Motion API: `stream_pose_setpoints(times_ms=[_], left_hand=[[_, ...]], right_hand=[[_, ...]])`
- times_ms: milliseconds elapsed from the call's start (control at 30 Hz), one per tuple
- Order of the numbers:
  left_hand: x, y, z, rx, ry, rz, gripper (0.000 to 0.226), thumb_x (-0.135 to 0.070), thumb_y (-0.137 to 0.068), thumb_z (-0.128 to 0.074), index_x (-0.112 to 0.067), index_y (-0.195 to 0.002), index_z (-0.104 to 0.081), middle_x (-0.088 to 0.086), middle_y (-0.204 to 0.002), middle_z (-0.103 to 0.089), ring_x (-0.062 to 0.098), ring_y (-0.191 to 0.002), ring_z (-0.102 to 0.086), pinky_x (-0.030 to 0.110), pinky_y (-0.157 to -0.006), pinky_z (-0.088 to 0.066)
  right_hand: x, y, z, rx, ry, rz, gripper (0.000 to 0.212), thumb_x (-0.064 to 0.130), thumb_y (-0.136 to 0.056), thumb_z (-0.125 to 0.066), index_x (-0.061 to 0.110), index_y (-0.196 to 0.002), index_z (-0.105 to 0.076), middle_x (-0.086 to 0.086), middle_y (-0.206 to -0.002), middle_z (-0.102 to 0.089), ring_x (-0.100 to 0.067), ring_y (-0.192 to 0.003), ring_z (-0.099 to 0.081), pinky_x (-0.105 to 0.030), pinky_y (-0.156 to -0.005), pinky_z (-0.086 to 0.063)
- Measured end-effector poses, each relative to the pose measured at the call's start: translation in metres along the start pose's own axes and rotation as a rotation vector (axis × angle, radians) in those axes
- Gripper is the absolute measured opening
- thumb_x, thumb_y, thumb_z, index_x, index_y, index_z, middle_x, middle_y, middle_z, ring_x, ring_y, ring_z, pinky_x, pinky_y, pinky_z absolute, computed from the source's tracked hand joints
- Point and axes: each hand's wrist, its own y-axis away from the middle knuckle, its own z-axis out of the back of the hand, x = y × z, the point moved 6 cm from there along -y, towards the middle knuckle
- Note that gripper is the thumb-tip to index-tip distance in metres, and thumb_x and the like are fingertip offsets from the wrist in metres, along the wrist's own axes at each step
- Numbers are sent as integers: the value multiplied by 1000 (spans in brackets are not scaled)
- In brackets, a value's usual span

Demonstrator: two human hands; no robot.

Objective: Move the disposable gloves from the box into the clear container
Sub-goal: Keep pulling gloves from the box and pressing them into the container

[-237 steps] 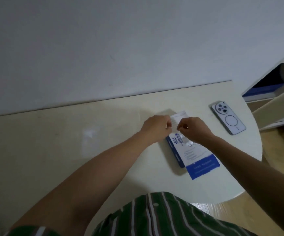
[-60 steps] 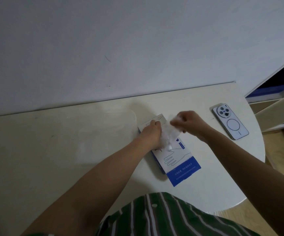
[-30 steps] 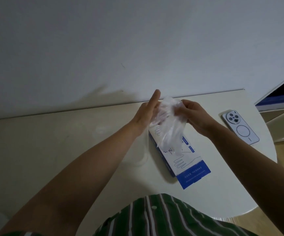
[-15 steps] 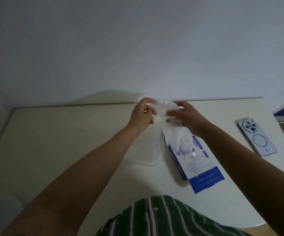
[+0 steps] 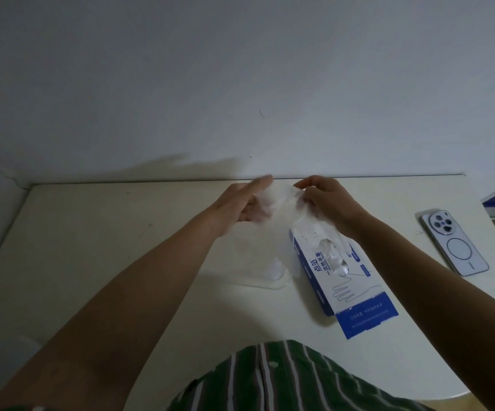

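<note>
Head view: a clear glove [image 5: 281, 215] is pinched by the right hand [image 5: 326, 203] and touched by the left hand [image 5: 240, 209], fingers straight, above a Chinese-lettered box [image 5: 344, 280], with a phone [image 5: 455, 241] nearby.

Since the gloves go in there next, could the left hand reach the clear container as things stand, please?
Probably yes: the clear container sits on the table just below the left hand, with only the dangling glove, pinched by the right hand, hanging over it.

Container [image 5: 272, 284] sits left of box [image 5: 355, 292], perhaps touching it.

Hanging gloves [image 5: 280, 221] partly hide the faint clear container [image 5: 271, 283]
</note>
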Motion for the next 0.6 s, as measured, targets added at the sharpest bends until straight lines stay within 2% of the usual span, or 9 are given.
stream_pose_setpoints(times_ms=[67,133,200,233,333,400,467,500,600], left_hand=[[-2,4,-3,52,-89,-19,22,-32,-81,-73,-15,-72,-64,4,-71,-64,21,-69,-64,29,-68,-53],[0,5,-2,16,-168,-56,26,-17,-83,-72,-12,-64,-55,2,-60,-54,14,-55,-53,22,-59,-49],[3,7,4,-47,-133,-89,26,-18,-85,-70,-8,-66,-56,1,-54,-50,10,-46,-48,20,-55,-45],[4,8,9,-87,-108,-102,23,-20,-86,-69,-6,-70,-60,1,-53,-49,10,-46,-47,20,-53,-44],[9,13,24,-207,-204,-147,32,-29,-90,-65,-1,-74,-68,-3,-48,-42,13,-47,-40,21,-52,-39],[11,17,28,-235,-328,-141,47,-39,-94,-57,1,-74,-68,-2,-44,-44,13,-43,-41,18,-48,-35],[14,22,31,-226,-332,-73,58,-52,-97,-45,-7,-69,-69,4,-50,-53,14,-43,-49,16,-44,-38],[15,25,33,-223,-285,-48,60,-57,-96,-41,-11,-70,-70,7,-58,-59,15,-49,-55,18,-49,-44],[19,31,37,-153,-112,-71,62,-67,-88,-45,-10,-103,-67,14,-88,-67,23,-74,-65,38,-75,-55]], right_hand=[[4,1,-5,27,20,10,29,0,-91,-39,1,-100,-67,-10,-73,-62,-23,-64,-49,-24,-49,-37],[5,3,-9,85,14,-11,29,16,-94,-43,3,-103,-67,-15,-78,-66,-25,-69,-47,-25,-52,-34],[4,5,-15,196,53,-54,35,38,-93,-53,10,-111,-62,-15,-89,-70,-26,-71,-47,-27,-56,-36],[3,8,-19,254,127,-61,38,42,-91,-59,14,-116,-57,-12,-96,-69,-25,-72,-50,-28,-57,-39],[-1,11,-31,358,269,-37,47,21,-83,-73,19,-123,-49,-7,-104,-63,-17,-75,-59,-24,-60,-47],[1,10,-35,310,221,21,31,8,-87,-66,13,-115,-54,-9,-93,-66,-14,-67,-59,-24,-58,-46],[3,7,-36,246,161,31,10,6,-92,-57,7,-102,-61,-9,-79,-66,-13,-59,-56,-22,-54,-43],[3,7,-38,222,161,19,9,8,-93,-56,4,-96,-64,-8,-74,-66,-13,-56,-55,-21,-52,-43],[1,5,-43,178,243,-46,18,14,-94,-56,4,-85,-68,-6,-63,-64,-12,-46,-53,-15,-43,-40]])
